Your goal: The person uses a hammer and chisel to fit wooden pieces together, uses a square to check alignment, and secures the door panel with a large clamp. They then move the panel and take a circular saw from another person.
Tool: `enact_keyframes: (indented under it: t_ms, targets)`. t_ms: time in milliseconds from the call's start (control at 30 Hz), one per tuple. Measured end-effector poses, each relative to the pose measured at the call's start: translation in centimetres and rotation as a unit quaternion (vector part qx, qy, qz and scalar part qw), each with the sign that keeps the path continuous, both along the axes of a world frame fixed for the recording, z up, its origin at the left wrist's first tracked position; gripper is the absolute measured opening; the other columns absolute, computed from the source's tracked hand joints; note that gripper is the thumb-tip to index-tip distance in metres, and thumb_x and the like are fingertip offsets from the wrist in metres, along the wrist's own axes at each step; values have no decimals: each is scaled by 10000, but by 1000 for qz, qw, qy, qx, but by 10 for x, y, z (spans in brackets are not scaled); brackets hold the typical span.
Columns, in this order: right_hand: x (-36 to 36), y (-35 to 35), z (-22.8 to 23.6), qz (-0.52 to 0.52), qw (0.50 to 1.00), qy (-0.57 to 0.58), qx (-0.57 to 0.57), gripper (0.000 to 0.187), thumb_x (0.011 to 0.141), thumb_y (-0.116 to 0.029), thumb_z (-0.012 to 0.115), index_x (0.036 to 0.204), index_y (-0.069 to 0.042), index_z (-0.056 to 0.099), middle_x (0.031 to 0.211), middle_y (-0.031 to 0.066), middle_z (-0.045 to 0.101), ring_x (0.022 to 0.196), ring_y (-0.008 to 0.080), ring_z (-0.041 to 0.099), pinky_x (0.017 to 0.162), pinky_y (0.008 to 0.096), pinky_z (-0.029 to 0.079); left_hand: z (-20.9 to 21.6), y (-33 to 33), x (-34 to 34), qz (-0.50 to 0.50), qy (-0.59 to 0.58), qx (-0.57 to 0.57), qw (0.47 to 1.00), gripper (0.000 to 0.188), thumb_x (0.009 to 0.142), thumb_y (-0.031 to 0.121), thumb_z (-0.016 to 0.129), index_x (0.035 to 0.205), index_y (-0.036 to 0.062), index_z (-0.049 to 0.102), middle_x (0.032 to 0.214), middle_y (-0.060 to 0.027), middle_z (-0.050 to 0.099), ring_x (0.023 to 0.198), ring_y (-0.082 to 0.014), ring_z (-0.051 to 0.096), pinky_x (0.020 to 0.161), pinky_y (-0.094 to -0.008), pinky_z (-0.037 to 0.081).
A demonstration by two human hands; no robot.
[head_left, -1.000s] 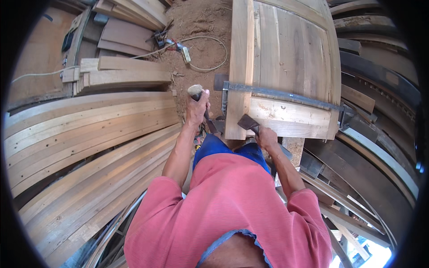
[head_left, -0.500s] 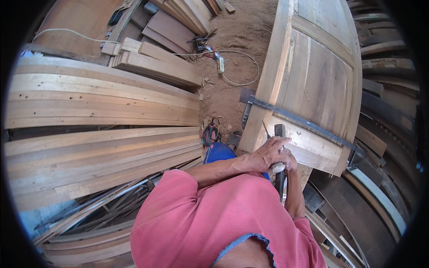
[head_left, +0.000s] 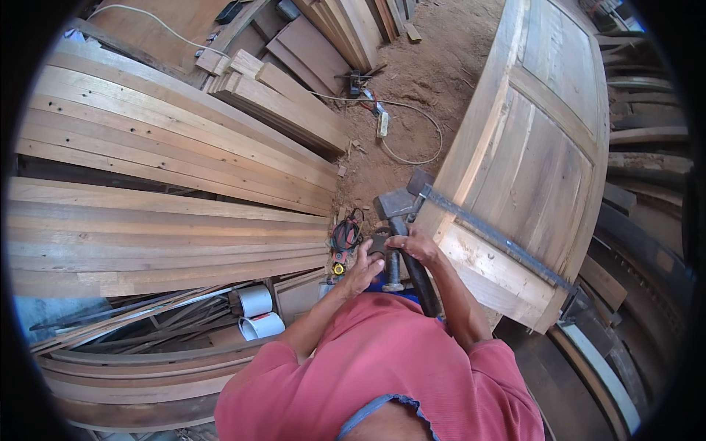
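Note:
My right hand (head_left: 414, 245) is closed round the dark handle of a mallet (head_left: 419, 283), near its blocky grey head (head_left: 395, 203). Beside that handle is a chisel-like tool (head_left: 393, 273) with a metal-capped grip; its upper end lies by my right fingertips, and I cannot tell which hand bears it. To its left my left hand (head_left: 362, 272) has its fingers stretched and apart, close to the tool. On my right lies a panelled wooden door (head_left: 529, 162), with a long metal bar clamp (head_left: 500, 239) across its near end.
Long planks (head_left: 176, 246) are stacked on the left. A power tool with a coiled black cord (head_left: 344, 239) is beyond my left hand. A pale cable with a socket strip (head_left: 383, 125) crosses the dirt floor. Two white cylinders (head_left: 261, 314) lie lower left; curved timbers (head_left: 647, 136) line the right.
My hands have come away from the door's near end and moved left. My left hand has separated from my right. The mallet came along in my right hand, and the view has shifted.

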State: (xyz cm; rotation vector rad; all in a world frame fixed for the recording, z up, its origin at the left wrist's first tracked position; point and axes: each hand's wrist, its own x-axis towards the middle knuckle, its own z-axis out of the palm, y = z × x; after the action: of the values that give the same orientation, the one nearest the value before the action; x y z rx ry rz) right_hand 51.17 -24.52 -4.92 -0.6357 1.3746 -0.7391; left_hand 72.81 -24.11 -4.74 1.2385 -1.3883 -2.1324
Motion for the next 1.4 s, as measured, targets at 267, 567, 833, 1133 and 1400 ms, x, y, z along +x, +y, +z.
enact_keyframes:
  t_ms: [267, 567, 833, 1133, 1400]
  targets:
    - [26, -110, -74, 44, 984, 154, 83, 242, 760, -221, 734, 732, 16, 694, 671, 80, 652, 587, 169, 594, 542, 350, 453, -65, -84, -1, 33, -175, 119, 977, 611, 815, 137, 627, 1364, -12, 404, 967, -184, 633, 803, -225, 652, 696, -369, 552]
    - [5, -161, -61, 18, 986, 105, 129, 230, 798, -201, 692, 784, 28, 670, 684, 110, 635, 599, 197, 594, 567, 355, 475, -166, -245, 20, -60, -454, -197, 867, 880, 835, 388, 703, 1467, -75, 302, 1353, -351, 527, 1290, -432, 525, 1072, -457, 416]
    - [8, -185, -130, 113, 962, 207, 138, 401, 811, -242, 694, 966, 127, 681, 917, 226, 713, 896, 312, 702, 773, 425, 534, -242, -195, 72, -4, -364, -20, 931, 584, 881, 436, 678, 1281, 18, 592, 1187, -226, 684, 1102, -350, 663, 950, -407, 504]
    - [23, -163, -255, 133, 976, 81, 155, 500, 862, -281, 677, 1210, 78, 648, 1137, 240, 691, 1074, 325, 661, 878, 423, 504, -240, -33, 142, -83, -387, 168, 903, 596, 861, 426, 689, 1288, 14, 627, 1191, -225, 689, 1084, -326, 675, 917, -372, 516]
    - [83, -219, -136, 210, 959, 174, 71, 595, 931, -293, 640, 1386, 56, 482, 1149, 231, 684, 1028, 335, 674, 866, 430, 523, -235, -55, 156, -72, -412, 98, 903, 435, 896, 318, 672, 1231, 41, 644, 1109, -193, 710, 989, -253, 683, 844, -373, 528]
